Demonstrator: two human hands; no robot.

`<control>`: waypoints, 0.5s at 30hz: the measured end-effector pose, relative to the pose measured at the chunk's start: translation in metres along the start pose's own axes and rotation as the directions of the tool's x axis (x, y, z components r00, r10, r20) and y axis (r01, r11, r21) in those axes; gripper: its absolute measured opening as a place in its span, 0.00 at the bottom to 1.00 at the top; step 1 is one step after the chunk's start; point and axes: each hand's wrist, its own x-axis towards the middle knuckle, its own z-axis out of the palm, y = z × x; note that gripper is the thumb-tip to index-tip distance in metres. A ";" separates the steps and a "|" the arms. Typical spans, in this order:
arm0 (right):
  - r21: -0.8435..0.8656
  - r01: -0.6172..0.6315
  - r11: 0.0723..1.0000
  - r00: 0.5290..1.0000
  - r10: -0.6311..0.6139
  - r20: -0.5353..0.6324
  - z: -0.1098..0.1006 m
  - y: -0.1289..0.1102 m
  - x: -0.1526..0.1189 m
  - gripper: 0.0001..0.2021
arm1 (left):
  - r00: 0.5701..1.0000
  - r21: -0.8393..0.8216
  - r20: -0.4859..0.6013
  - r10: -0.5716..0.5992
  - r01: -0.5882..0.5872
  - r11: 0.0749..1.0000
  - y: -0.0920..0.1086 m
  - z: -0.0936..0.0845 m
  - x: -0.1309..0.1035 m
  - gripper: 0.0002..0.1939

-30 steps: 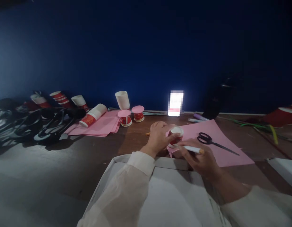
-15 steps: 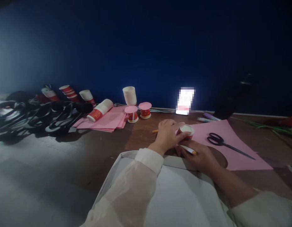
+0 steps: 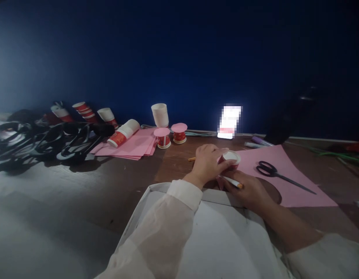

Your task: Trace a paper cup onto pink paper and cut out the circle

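A small red and white paper cup (image 3: 232,157) sits in the grip of my left hand (image 3: 205,162), its pale round end turned up towards me. My right hand (image 3: 251,190) is closed around a white pen with an orange end (image 3: 234,182), just below the cup. A bit of pink paper shows under the hands; the pen's tip is hidden by my fingers. Right of the hands, black scissors (image 3: 279,176) lie on a pink sheet (image 3: 301,195) that has a rounded piece cut out. The cap-like orange tip of another pen (image 3: 191,159) peeks out left of my left hand.
Two red cups topped with pink discs (image 3: 164,138) stand behind, near a tall white cup stack (image 3: 160,115). Further left are pink sheets (image 3: 138,145) with cups lying on them, and black strapped gear (image 3: 71,143). A lit phone (image 3: 230,122) leans at the wall. A white box (image 3: 220,236) is in front.
The view has shifted slightly. Both hands keep their hold on the cup and the pen, with hardly any movement between them.
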 end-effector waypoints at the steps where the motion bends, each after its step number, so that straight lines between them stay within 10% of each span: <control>1: 0.009 0.001 1.000 1.000 -0.001 0.017 -0.002 0.000 -0.001 0.17 | 1.000 -0.001 0.002 0.000 0.000 1.000 0.000 0.000 0.000 0.28; 15: -0.040 -0.033 0.999 0.997 0.036 0.064 -0.020 0.006 -0.011 0.19 | 1.000 -0.009 -0.001 0.006 -0.006 1.000 0.002 -0.002 0.000 0.29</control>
